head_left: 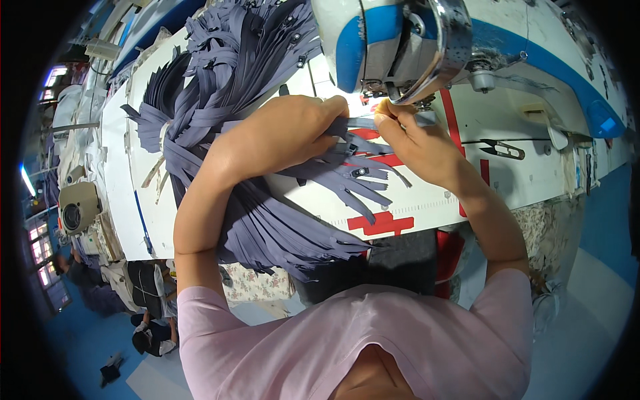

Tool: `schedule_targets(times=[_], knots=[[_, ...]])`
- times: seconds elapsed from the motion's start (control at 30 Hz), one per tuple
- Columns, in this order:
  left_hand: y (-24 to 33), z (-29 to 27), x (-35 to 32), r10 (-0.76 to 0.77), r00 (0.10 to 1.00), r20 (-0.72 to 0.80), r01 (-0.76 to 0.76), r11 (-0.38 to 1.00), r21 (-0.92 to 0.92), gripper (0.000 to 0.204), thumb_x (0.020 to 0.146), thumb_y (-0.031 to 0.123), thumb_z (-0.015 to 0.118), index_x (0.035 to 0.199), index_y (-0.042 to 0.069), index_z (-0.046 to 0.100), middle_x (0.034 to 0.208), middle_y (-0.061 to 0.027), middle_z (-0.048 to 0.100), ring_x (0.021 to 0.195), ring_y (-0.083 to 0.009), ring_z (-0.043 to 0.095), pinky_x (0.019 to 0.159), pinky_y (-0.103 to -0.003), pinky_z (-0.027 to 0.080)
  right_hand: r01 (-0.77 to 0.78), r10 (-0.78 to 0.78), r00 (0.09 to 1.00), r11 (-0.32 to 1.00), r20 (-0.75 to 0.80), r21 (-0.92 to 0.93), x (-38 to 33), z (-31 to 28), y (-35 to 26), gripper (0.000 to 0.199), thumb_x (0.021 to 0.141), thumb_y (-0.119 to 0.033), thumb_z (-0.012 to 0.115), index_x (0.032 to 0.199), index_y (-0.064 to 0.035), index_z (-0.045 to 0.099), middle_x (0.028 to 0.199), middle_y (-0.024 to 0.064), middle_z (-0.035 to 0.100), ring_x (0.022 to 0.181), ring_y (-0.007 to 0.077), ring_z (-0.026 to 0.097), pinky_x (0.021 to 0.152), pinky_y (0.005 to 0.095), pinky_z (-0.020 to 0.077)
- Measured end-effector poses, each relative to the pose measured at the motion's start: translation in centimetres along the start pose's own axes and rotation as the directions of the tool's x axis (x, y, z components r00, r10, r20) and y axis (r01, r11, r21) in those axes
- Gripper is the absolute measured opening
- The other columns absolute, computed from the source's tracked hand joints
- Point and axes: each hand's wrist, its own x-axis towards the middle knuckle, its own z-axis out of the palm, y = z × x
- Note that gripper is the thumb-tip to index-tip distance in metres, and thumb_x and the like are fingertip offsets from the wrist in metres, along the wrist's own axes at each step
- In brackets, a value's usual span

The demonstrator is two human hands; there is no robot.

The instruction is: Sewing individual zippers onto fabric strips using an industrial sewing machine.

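Observation:
My left hand [287,133] is curled over grey-blue zippers beside the sewing machine's needle area, its fingers closed on a zipper strip [362,123] that runs across to the right. At the other end of that strip, my right hand [420,143] pinches it with thumb and fingertips, right under the sewing machine head [373,40]. The needle and presser foot are partly hidden. Beneath my left wrist, more loose zippers [360,177] with black sliders fan out over the white table. A large tied bundle of zippers [227,87] lies to the left, its ends hanging off the front edge.
Thread snips [501,150] lie on the table right of my right hand. Red tape [380,223] marks the white table [520,180]. A blue pen-like stick [143,223] is at the left edge. Another person [157,333] is low at the far left.

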Motion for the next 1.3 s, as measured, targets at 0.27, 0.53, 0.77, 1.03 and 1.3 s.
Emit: schedule_targets(times=[0.27,0.53,0.77,1.03,1.3], knots=[[-0.8,0.2,0.9,-0.100,0.989,-0.107,0.064,0.952,-0.300,0.023,0.098,0.016,0.056,0.093,-0.005,0.065,0.080,-0.0213,0.067,0.070,-0.0343,0.066,0.067,-0.040,0.050,-0.037,0.041,0.996,0.998,-0.076,0.054,0.1,0.0,0.4,0.038,0.100,-0.034,0.055,0.121,-0.0039,0.061,0.108,0.0176,0.067,0.102,0.0323,0.065,0.086,0.0410,0.0496],[-1.7,0.8,1.4,-0.262,0.964,0.035,0.244,0.831,-0.500,0.027,0.101,0.021,0.057,0.106,-0.006,0.060,0.078,-0.0090,0.062,0.069,-0.0116,0.054,0.061,-0.028,0.046,0.337,-0.375,0.906,0.920,-0.197,-0.199,-0.1,1.9,0.6,0.038,0.089,-0.032,0.071,0.113,-0.0043,0.065,0.088,0.0163,0.066,0.089,0.0324,0.059,0.082,0.0427,0.0448],[-2.1,0.0,0.9,-0.081,0.993,0.090,0.115,0.863,-0.492,0.031,0.098,0.029,0.063,0.102,-0.002,0.065,0.078,-0.0082,0.064,0.067,-0.0126,0.055,0.062,-0.030,0.047,0.233,-0.265,0.956,0.946,-0.125,-0.223,-0.2,1.5,0.7,0.024,0.097,-0.021,0.062,0.117,-0.0074,0.064,0.096,0.0183,0.067,0.082,0.0332,0.069,0.067,0.0381,0.0550],[-1.3,0.9,1.4,-0.246,0.969,0.017,0.246,0.963,-0.112,0.041,0.100,0.037,0.054,0.086,0.004,0.074,0.069,-0.0127,0.069,0.069,-0.0329,0.066,0.066,-0.042,0.051,0.303,-0.359,0.921,0.906,-0.154,-0.296,0.1,0.6,2.1,0.017,0.092,-0.019,0.066,0.103,-0.0051,0.065,0.094,0.0115,0.064,0.086,0.0248,0.061,0.079,0.0370,0.0478],[-0.5,1.2,1.5,-0.323,0.946,-0.037,0.322,0.946,-0.048,0.037,0.100,0.037,0.055,0.094,0.005,0.074,0.068,-0.0140,0.066,0.068,-0.0344,0.064,0.063,-0.041,0.049,0.337,-0.578,0.790,0.690,-0.207,-0.641,0.4,1.2,3.4,0.026,0.080,-0.016,0.079,0.100,-0.0074,0.065,0.096,0.0095,0.058,0.092,0.0278,0.057,0.085,0.0406,0.0446]])
